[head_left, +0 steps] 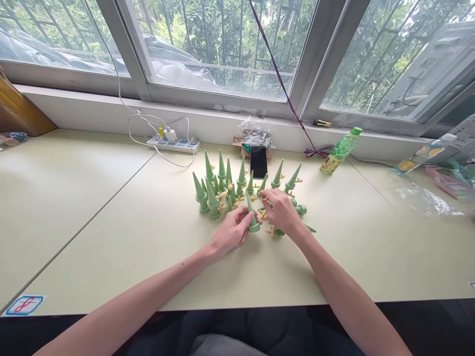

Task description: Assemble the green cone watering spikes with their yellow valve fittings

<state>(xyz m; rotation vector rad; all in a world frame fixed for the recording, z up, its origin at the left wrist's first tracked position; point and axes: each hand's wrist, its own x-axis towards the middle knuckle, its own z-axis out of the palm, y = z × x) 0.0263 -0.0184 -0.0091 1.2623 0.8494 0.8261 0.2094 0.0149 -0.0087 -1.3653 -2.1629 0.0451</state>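
Note:
My left hand [233, 228] is closed round a green plant-watering spike [254, 226], its cone tip pointing up and away from me. Just to the right, my right hand [280, 210] reaches over the loose parts with its fingers bent together; whatever they pinch, if anything, is hidden. Green spikes with yellow valves [213, 202] stand upright in a cluster beyond and left of my hands. Under and beside my right hand lie more green pieces [301, 209] and small yellow valves [272, 231], partly covered by it.
A phone [259, 162] leans by a small box with clear plastic wrap [254, 131] behind the spikes. A power strip [174, 144] with white cables sits at the back left. To the right stand a green-capped bottle [341, 151] and crumpled clear plastic [426, 198].

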